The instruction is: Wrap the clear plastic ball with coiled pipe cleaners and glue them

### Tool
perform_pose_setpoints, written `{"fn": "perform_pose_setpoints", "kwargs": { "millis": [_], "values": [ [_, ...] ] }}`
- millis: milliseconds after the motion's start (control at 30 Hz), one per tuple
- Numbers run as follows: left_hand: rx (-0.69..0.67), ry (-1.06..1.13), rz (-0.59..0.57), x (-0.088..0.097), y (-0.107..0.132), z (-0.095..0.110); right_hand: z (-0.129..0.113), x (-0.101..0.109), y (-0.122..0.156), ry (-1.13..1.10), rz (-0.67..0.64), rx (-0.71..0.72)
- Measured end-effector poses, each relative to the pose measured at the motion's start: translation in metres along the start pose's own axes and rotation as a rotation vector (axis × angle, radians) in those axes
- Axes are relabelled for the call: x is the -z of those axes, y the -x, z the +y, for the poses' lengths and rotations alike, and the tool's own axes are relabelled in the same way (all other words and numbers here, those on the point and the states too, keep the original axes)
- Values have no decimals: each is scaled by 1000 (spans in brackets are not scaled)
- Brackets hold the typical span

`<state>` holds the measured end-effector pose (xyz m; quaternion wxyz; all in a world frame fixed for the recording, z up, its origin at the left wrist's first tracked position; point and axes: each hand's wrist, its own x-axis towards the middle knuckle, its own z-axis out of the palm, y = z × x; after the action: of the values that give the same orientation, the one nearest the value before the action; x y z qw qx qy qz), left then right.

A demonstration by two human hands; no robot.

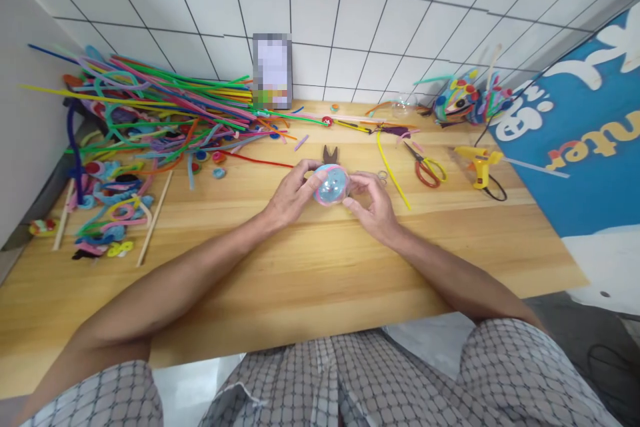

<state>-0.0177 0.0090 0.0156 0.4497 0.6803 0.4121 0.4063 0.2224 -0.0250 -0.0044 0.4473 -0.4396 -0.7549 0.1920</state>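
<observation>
A clear plastic ball with blue and pink strips around it is held just above the middle of the table. My left hand grips it from the left, thumb on its front and fingers behind. On the other side, my right hand has thumb and fingers closed at the ball's right edge. Whether the right fingertips also pinch a strip is too small to tell. Directly behind the ball lie dark-jawed pliers, their handles hidden. A yellow pipe cleaner stretches to the right of my right hand.
Many coloured pipe cleaners are heaped at the back left, beside a propped-up phone. Scissors and a yellow glue gun lie to the right. Decorated balls stand at the back right. Two wooden sticks lie left.
</observation>
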Motion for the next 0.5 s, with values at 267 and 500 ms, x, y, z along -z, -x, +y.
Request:
{"fn": "perform_pose_setpoints", "kwargs": {
  "millis": [267, 500],
  "values": [
    [-108, -184, -153, 5, -7, -4, 11, -3, -3, -39, 14, -66],
    [-255, -143, -233, 9, -16, -16, 20, -7, -5, -18, 16, -122]
  ]
}}
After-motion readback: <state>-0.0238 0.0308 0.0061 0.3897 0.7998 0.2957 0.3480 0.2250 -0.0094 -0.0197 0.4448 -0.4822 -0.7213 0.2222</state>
